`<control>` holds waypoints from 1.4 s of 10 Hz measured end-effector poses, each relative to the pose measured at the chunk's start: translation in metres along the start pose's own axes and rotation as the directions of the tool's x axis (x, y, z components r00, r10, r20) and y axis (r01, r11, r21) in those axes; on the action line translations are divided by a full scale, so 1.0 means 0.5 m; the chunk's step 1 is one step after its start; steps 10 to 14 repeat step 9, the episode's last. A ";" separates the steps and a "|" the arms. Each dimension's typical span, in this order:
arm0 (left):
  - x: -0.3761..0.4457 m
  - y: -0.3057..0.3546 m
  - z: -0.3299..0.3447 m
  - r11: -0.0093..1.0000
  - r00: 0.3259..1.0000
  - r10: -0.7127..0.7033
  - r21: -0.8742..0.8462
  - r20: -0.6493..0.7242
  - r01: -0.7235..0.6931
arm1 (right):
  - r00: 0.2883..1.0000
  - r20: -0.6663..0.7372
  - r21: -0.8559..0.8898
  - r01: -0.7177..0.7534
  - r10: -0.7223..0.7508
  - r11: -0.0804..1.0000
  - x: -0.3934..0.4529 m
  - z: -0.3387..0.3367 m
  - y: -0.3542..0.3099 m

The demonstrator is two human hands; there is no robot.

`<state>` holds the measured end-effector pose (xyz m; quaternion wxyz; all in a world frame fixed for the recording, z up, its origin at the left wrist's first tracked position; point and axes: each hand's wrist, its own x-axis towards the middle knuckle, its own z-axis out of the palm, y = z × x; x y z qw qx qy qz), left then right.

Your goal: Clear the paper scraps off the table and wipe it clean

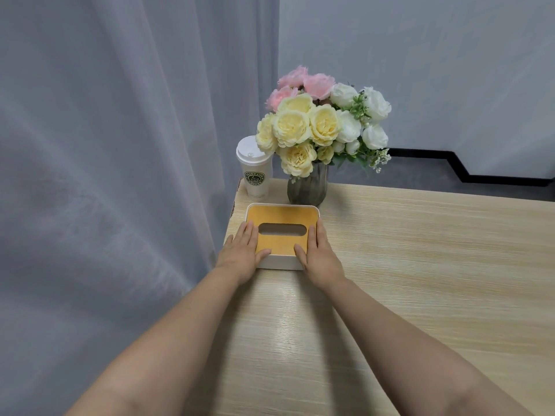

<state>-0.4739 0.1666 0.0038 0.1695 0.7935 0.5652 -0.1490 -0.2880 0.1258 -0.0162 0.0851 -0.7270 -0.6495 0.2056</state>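
A white tissue box (pixel 282 219) with a yellow-wood lid and an oval slot sits near the far left corner of the light wooden table (pixel 405 265). My left hand (pixel 243 253) grips the box's left side, thumb resting on the lid. Against the box's right side lies my right hand (pixel 318 253), thumb also on the lid. No tissue shows in the slot. No paper scraps or cloth are in view.
Behind the box stand a white paper coffee cup (pixel 255 172) with a lid and a grey vase (pixel 307 187) of yellow, pink and white flowers. A grey curtain (pixel 105 175) hangs left of the table's edge. The wall runs behind.
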 end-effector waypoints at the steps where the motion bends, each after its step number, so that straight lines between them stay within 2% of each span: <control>1: 0.006 -0.005 -0.008 1.000 1.000 0.004 -0.004 0.002 -0.004 | 1.000 0.012 0.013 -0.012 0.012 1.000 0.009 0.000 -0.009; 3: 0.011 -0.011 -0.014 1.000 1.000 0.011 -0.022 0.001 -0.011 | 1.000 0.017 -0.002 -0.021 0.021 1.000 0.017 0.006 -0.013; 5: 0.006 -0.009 -0.025 0.999 1.000 0.000 0.044 0.000 0.000 | 0.999 0.048 -0.056 -0.007 0.010 0.998 0.008 -0.013 -0.008; 7: -0.015 0.034 -0.048 0.997 0.988 0.059 0.055 -0.146 -0.051 | 0.999 0.045 -0.074 0.015 -0.011 0.997 -0.012 -0.064 0.035; 9: -0.027 0.144 -0.084 0.989 0.957 0.145 0.022 -0.253 -0.145 | 0.999 -0.043 -0.121 0.023 -0.028 0.992 -0.045 -0.145 0.108; 14: -0.027 0.144 -0.084 0.989 0.957 0.145 0.022 -0.253 -0.145 | 0.999 -0.043 -0.121 0.023 -0.028 0.992 -0.045 -0.145 0.108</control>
